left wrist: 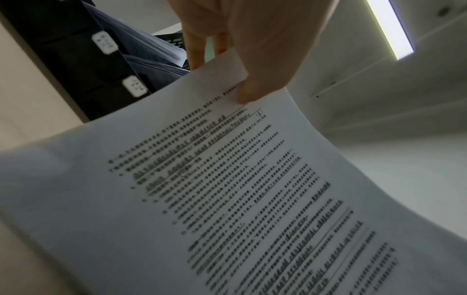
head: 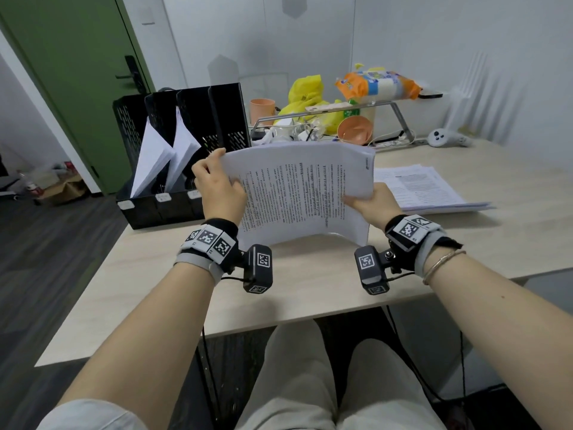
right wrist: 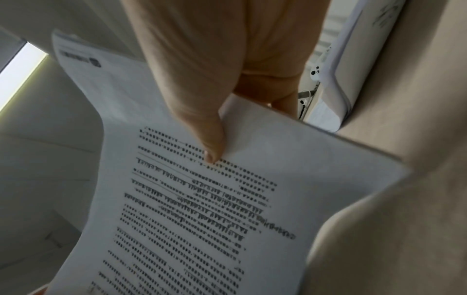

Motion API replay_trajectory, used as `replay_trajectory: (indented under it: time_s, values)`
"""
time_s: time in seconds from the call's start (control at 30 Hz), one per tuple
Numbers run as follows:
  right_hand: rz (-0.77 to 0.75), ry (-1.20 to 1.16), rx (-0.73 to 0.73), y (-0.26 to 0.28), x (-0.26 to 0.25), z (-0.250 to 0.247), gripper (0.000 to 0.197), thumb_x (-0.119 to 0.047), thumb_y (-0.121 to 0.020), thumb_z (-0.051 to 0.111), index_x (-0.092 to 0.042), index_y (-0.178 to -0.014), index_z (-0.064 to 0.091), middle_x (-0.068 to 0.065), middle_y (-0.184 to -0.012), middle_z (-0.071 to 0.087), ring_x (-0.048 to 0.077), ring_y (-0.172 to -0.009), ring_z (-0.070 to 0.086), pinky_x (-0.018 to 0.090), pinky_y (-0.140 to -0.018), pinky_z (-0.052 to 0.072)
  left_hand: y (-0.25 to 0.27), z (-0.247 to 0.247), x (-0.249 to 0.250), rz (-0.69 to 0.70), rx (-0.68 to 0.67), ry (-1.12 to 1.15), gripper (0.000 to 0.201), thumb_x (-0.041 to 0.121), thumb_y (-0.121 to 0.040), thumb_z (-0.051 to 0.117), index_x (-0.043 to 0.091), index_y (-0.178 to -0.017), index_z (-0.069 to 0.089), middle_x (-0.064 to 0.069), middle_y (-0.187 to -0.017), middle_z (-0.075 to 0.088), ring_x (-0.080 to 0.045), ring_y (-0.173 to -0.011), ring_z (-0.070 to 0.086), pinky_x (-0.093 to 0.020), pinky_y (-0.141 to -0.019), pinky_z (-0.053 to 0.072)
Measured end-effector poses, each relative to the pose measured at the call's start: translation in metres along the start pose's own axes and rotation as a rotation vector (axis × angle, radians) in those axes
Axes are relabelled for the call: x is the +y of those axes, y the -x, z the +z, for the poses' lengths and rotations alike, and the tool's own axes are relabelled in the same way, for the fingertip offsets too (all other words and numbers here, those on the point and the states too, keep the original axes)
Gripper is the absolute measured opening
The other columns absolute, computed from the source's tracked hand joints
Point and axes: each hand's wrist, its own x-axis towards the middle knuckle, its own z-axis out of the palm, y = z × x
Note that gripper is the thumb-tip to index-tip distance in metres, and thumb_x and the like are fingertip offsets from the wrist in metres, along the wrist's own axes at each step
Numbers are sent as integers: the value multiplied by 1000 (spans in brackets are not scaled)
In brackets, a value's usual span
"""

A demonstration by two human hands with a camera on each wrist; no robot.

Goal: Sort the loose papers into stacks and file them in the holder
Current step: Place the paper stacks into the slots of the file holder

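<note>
1. Pale wood-grain desk (head: 310, 283) in the head view: left hand (head: 221, 189) and right hand (head: 370, 203) each pinch a side of a bowed sheaf of printed papers (head: 304, 193) above it. The black perforated holder (head: 183, 144) at left holds 2 leaning stacks; another stack (head: 424, 187) lies flat.
2. Left wrist: thumb (left wrist: 252, 87) presses the sheet; print blurred.
3. Right wrist: thumb (right wrist: 209, 139) on top, fingers hidden beneath.

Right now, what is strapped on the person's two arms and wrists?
Both forearms are bare. The left hand has a black and grey wrist band carrying square black-and-white marker tiles, with a black boxy camera and a thin black cable. The right hand wears the same band and camera, plus a thin bracelet.
</note>
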Motion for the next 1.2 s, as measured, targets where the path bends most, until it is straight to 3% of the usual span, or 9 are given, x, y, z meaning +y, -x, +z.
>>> replay_trajectory:
  time_s: [0.2, 0.33, 0.47, 0.57, 0.67, 0.9, 1.03, 1.1, 1.2]
  values:
    - [-126, 22, 28, -15, -37, -17, 15, -13, -85, 67, -2, -95, 69, 10, -89, 66, 16, -78, 60, 23, -69, 46, -17, -6, 27, 107, -27, -393, 71, 32, -82, 63, 21, -144, 28, -7, -157, 9, -28, -146, -3, -61, -107, -15]
    - [-231, 234, -48, -28, -72, -33, 15, -14, -83, 68, 1, -85, 68, 9, -80, 60, 17, -74, 54, 26, -59, 36, -30, -13, 60, 181, -212, -339, 35, 38, -88, 55, 22, -120, 52, -1, -121, 58, -25, -128, 43, -63, -111, 2]
    - [-275, 391, -138, -43, -96, -45, 22, -22, -80, 71, -4, -70, 63, 13, -73, 60, 25, -70, 55, 33, -63, 40, -42, -24, 76, 155, -353, 14, 32, 33, -87, 61, 17, -112, 51, -1, -103, 61, -23, -97, 60, -39, -87, 48]
    - [-299, 442, -152, -46, -108, -52, 21, -24, -78, 73, -12, -65, 62, 11, -71, 64, 19, -70, 61, 33, -66, 47, -47, -33, 82, 204, -437, 49, 24, 30, -90, 60, 16, -109, 54, 0, -99, 60, -16, -86, 58, -24, -66, 46]
    - [-289, 375, -124, -44, -112, -55, 22, -18, -77, 76, -10, -62, 63, 3, -59, 56, -1, -47, 47, 19, -49, 35, -49, -31, 76, 217, -518, 91, 13, 26, -95, 54, 15, -99, 59, -6, -96, 65, -20, -85, 62, -31, -73, 50]
    - [-189, 58, 280, -42, -96, -55, 53, -27, -74, 78, -12, -120, 57, 3, -97, 65, 18, -94, 61, 38, -91, 49, -45, -16, 46, 95, -340, 199, 18, 15, -97, 46, 1, -95, 56, -9, -94, 64, -19, -87, 57, -28, -72, 43]
    - [-63, -75, 125, -35, -85, -44, 44, -37, -82, 69, -6, -112, 58, 8, -102, 59, 25, -98, 59, 45, -91, 48, -45, -14, 34, 0, -281, 374, 22, 21, -96, 48, 0, -99, 57, -14, -103, 67, -20, -92, 60, -40, -89, 48]
    - [42, -137, -34, -29, -83, -35, 31, -46, -86, 61, -15, -89, 62, 12, -102, 64, 30, -93, 62, 52, -89, 50, -43, -12, 34, -13, -280, 392, 18, 21, -97, 47, 7, -96, 58, -4, -96, 67, -12, -87, 60, -30, -82, 48]
    - [79, -277, -123, -31, -71, -19, 27, -39, -88, 61, -14, -96, 64, 8, -103, 68, 27, -93, 65, 42, -72, 56, -39, -7, 33, -17, -284, 415, 13, 19, -98, 47, 11, -96, 57, 5, -90, 63, -2, -80, 57, -18, -72, 44]
